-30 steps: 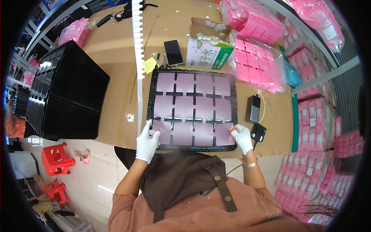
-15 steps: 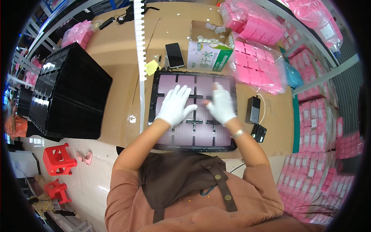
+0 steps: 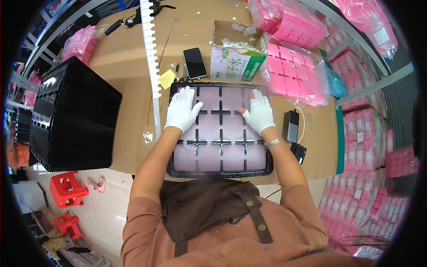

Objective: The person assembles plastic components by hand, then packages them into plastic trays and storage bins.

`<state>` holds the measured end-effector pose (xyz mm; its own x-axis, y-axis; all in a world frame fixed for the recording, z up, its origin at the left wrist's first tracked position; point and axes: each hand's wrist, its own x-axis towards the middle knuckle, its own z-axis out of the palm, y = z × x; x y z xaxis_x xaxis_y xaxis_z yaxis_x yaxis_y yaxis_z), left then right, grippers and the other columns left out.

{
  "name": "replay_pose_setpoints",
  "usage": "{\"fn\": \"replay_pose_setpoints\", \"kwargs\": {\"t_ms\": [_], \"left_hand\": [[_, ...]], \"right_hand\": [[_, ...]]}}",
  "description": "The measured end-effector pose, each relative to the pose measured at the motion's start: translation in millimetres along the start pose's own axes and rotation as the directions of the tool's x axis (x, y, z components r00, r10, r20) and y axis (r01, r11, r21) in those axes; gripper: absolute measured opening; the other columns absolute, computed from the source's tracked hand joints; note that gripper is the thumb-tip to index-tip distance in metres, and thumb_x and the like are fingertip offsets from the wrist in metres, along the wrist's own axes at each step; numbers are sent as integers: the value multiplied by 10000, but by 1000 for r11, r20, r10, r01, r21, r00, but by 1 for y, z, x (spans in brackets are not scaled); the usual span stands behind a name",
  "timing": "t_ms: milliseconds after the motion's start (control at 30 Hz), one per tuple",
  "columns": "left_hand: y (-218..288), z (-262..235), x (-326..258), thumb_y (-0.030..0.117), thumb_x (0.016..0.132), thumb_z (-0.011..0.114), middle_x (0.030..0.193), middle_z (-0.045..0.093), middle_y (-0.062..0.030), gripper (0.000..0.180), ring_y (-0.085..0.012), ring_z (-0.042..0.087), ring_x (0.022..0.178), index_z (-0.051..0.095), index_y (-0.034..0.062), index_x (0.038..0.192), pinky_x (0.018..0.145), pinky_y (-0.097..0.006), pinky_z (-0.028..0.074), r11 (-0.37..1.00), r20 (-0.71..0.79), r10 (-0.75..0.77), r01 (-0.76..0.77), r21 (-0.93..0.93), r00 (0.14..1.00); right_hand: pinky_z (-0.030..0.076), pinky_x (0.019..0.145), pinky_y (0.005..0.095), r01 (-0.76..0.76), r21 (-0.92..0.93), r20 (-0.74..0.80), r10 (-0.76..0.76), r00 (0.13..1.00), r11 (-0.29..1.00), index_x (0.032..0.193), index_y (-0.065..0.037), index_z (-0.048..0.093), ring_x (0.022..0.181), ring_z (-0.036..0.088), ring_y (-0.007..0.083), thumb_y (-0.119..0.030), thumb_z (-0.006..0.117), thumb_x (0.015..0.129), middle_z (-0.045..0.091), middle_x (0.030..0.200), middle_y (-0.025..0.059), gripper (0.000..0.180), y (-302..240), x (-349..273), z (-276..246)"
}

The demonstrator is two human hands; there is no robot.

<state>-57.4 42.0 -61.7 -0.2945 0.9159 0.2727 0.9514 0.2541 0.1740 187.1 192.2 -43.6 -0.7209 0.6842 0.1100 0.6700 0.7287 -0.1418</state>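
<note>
In front of me lies a shallow black plastic tray (image 3: 222, 174). Pale pink-lilac material (image 3: 208, 159) fills it, with the tray's black cross-shaped ribs (image 3: 221, 112) showing through gaps. My left hand (image 3: 182, 112), in a white glove, rests flat over the left side of the material and the tray's edge, fingers stretched. On the opposite side, my right hand (image 3: 259, 113) lies flat in a white glove with bare thumb and fingertip, its fingers pointing away from me. Neither hand grips anything. The material under the palms is hidden.
A tall stack of black trays (image 3: 73, 120) stands at left. Behind my tray are a phone (image 3: 195, 63), yellow note (image 3: 167, 79) and open carton (image 3: 235, 64) with white scraps. Bagged pink pieces (image 3: 293, 73) lie right, beyond a power bank (image 3: 291, 126). A white notched strip (image 3: 150, 53) crosses the table.
My hands have moved apart from the middle of the tray, the left one to its left edge and the right one slightly to the right. My view has shifted a little.
</note>
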Motion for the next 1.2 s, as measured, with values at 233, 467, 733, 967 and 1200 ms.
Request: {"fn": "replay_pose_setpoints", "kwargs": {"t_ms": [233, 467, 733, 967, 1200], "left_hand": [[4, -15, -30, 273, 902, 524, 1185, 572, -224, 376, -340, 531, 1133, 544, -25, 1130, 1018, -420, 361, 999, 53, 46, -46, -9, 998], [-6, 0, -3, 406, 936, 443, 1372, 434, -229, 563, -324, 391, 1300, 446, -19, 1305, 1102, -428, 259, 996, 28, -49, 46, 73, 998], [-8, -69, -119, 389, 892, 527, 1414, 410, -144, 554, -318, 330, 1337, 452, 51, 1324, 1107, -445, 220, 851, 326, 524, -498, -167, 787], [-36, -96, -168, 223, 864, 570, 1217, 598, -68, 314, -253, 490, 1220, 609, 95, 1148, 1084, -456, 293, 824, 362, 539, -389, -411, 761], [-12, -93, -179, 204, 879, 574, 1069, 644, -77, 219, -241, 552, 1136, 652, 91, 1050, 1054, -436, 345, 843, 284, 448, -295, -449, 848]], "right_hand": [[340, 1038, 437, 27, -63, 40, -24, 999, 998, 1192, 91, 521, 1188, 470, 383, -546, 592, 799, 504, 1274, 238, 752, 5, -14, -10], [326, 1052, 428, -41, -143, 6, 42, 999, 989, 1216, 85, 514, 1222, 438, 397, -529, 542, 845, 471, 1317, 249, 718, -5, 9, 1], [414, 987, 438, 316, 302, -17, -326, 945, 899, 1190, -59, 591, 1146, 521, 389, -378, 549, 889, 590, 1196, 173, 441, 16, -134, -26], [402, 999, 442, 247, 536, -26, -276, 961, 807, 814, -94, 710, 1011, 643, 235, -324, 598, 880, 706, 945, 75, 264, 34, -183, -28], [406, 1011, 445, 343, 429, 3, -381, 924, 835, 828, -87, 700, 997, 637, 246, -198, 648, 790, 696, 927, 87, 129, 25, -185, -46]]}}
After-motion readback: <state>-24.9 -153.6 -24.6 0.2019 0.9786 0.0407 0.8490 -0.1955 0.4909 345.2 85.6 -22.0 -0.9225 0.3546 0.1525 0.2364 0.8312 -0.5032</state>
